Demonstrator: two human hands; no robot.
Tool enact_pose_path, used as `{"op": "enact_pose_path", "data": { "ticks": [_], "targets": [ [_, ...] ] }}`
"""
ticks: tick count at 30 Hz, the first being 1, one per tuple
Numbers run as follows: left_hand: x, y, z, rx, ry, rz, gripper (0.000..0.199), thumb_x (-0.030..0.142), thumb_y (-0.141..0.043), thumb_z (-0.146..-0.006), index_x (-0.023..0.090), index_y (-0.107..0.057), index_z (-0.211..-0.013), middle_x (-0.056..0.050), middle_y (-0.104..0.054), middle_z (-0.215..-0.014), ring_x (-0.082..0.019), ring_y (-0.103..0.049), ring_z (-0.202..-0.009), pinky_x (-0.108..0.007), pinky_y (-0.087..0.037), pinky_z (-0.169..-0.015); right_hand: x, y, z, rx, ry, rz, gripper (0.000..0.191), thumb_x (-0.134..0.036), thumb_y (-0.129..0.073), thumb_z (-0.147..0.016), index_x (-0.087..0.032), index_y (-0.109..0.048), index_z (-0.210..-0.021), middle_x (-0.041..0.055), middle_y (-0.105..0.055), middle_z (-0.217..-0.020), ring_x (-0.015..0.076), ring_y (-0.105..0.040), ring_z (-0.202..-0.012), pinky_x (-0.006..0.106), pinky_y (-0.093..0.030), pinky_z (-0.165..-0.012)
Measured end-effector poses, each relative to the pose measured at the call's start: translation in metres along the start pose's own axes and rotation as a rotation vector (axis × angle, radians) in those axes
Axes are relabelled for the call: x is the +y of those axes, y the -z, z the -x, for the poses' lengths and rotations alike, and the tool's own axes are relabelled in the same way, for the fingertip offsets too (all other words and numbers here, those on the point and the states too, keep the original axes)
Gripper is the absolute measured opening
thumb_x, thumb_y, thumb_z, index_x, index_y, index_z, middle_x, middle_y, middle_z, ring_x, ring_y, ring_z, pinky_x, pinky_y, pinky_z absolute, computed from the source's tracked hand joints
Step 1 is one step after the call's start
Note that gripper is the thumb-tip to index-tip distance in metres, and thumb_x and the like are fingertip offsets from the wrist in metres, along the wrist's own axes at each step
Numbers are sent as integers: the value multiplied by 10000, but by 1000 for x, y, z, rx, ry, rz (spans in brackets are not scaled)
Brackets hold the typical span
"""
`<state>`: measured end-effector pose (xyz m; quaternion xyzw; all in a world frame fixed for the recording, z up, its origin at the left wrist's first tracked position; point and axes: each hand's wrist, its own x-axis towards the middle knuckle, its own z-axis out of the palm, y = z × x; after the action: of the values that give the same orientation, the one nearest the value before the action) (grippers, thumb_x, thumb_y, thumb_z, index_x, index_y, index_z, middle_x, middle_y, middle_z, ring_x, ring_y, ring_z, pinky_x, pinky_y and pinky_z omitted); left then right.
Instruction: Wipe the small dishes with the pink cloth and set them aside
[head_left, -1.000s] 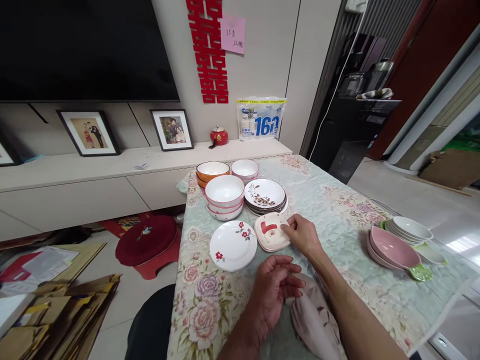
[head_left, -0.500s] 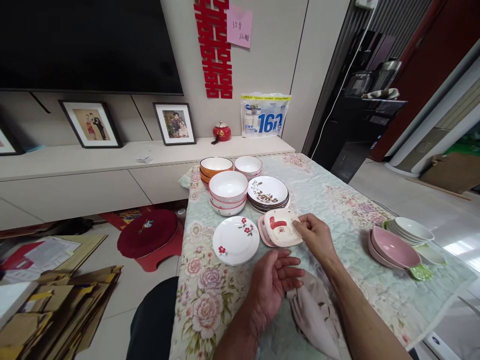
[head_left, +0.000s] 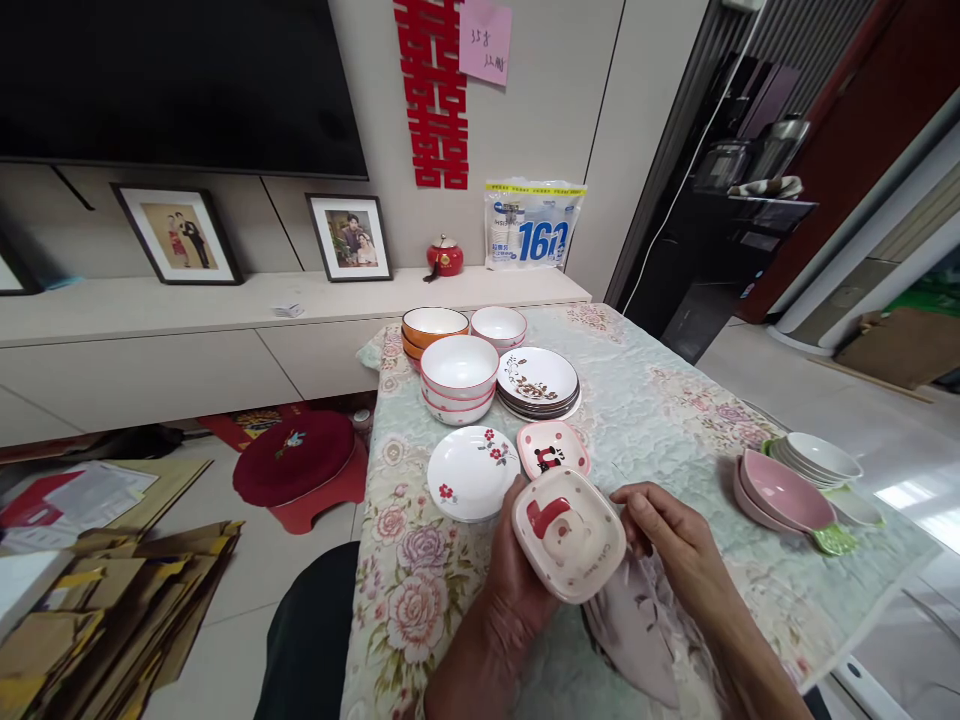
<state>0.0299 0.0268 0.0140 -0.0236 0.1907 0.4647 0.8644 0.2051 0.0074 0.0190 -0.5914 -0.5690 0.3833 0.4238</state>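
Observation:
My left hand (head_left: 511, 560) holds a small square cream dish (head_left: 571, 535) with rounded corners, a bear face and a red hat on it. The dish is tilted toward me above the table. Beside its right edge, the fingers of my right hand (head_left: 667, 530) are curled, with a greyish-pink cloth (head_left: 634, 630) bunched beneath them; the grip itself is partly hidden. Behind the held dish lies a pink-rimmed square dish (head_left: 553, 448) with a cartoon figure. Left of it is a white round plate (head_left: 472, 475) with red flowers.
Pink-rimmed white bowls (head_left: 459, 375), orange bowls (head_left: 433, 328) and brown-flowered plates (head_left: 538, 382) are stacked at the back. Pink leaf-shaped bowls (head_left: 787, 490) and white dishes (head_left: 823, 455) sit at the right. A red stool (head_left: 296, 465) and flattened cardboard (head_left: 112, 630) are left of the table.
The bear dish has come off the pink square dish toward me and is now in my left hand. My right hand has let it go and moved down to the cloth.

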Motion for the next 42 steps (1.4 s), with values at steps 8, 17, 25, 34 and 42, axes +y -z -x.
{"op": "enact_pose_path", "data": {
  "ticks": [8, 17, 25, 34, 42],
  "targets": [
    [5, -1, 3, 73, -33, -55, 478, 565, -550, -827, 131, -703, -954, -138, -747, -953, -325, -673, -983, -442, -522, -863, -2, -4, 36, -355, 228, 412, 284, -294, -634, -852, -285, -674, -1133, 56, -668, -1094, 241, -623, -1035, 324, -512, -871],
    [2, -5, 1, 185, -71, 8, 347, 432, -567, -868, 128, -703, -965, -95, -752, -891, -275, -685, -956, -389, -523, -870, 0, 22, 42, 286, 184, 527, 241, -470, -570, -902, -276, -669, -1004, 37, -679, -864, 211, -624, -732, 310, -475, -633],
    [-4, -2, -2, -38, 32, -68, 593, 580, -516, -872, 107, -647, -1203, -136, -746, -1025, -316, -668, -1019, -415, -514, -892, -28, -27, 20, 270, 450, 744, 157, -260, -487, -937, -213, -628, -986, 74, -635, -894, 192, -618, -757, 297, -453, -675],
    [-4, 5, -3, -98, -36, -78, 387, 422, -609, -875, 107, -696, -1082, -97, -742, -965, -239, -676, -965, -316, -505, -892, -27, -57, 2, -5, 417, 682, 133, -156, -506, -894, -194, -538, -771, 32, -590, -795, 154, -558, -688, 257, -381, -608],
    [-8, 9, -7, -137, 79, -2, 395, 484, -575, -871, 104, -679, -883, -76, -689, -793, -202, -657, -793, -294, -519, -756, -38, -47, 10, -282, 470, 493, 181, -134, -525, -919, -200, -524, -751, 10, -555, -792, 147, -523, -726, 265, -393, -633]
  ]
}}
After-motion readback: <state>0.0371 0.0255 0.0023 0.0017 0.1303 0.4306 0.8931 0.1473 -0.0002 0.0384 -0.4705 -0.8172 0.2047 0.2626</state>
